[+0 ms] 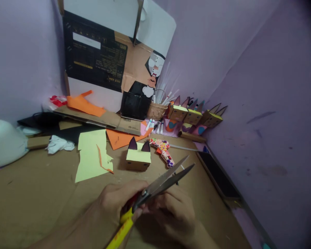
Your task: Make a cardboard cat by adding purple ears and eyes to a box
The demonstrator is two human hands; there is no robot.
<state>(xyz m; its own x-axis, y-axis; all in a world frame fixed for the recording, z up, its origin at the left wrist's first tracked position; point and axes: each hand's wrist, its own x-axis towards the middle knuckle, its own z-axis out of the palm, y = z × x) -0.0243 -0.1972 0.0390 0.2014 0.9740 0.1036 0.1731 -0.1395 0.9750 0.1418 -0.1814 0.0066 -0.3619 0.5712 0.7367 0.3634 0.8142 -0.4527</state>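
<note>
Scissors point(158, 185) with yellow and red handles point up and to the right, their blades slightly apart. My left hand point(116, 199) is closed round the handles. My right hand point(175, 212) is closed just below and behind the blades; what its curled fingers pinch, if anything, is hidden. Beyond my hands stands a small cardboard box figure point(138, 165) with a pale yellow top and two dark pointed ears. To its right lies a flower-patterned glue gun point(166, 151), partly behind the blade tips.
Left of the figure lies a cut pale yellow sheet point(90, 162) with an orange strip point(100, 158) on it. Crumpled white tissue point(59, 144) and orange paper point(119, 137) lie behind. Several eared box figures point(194, 117) stand at the back right. A dark phone-like slab point(217, 176) lies along the right wall.
</note>
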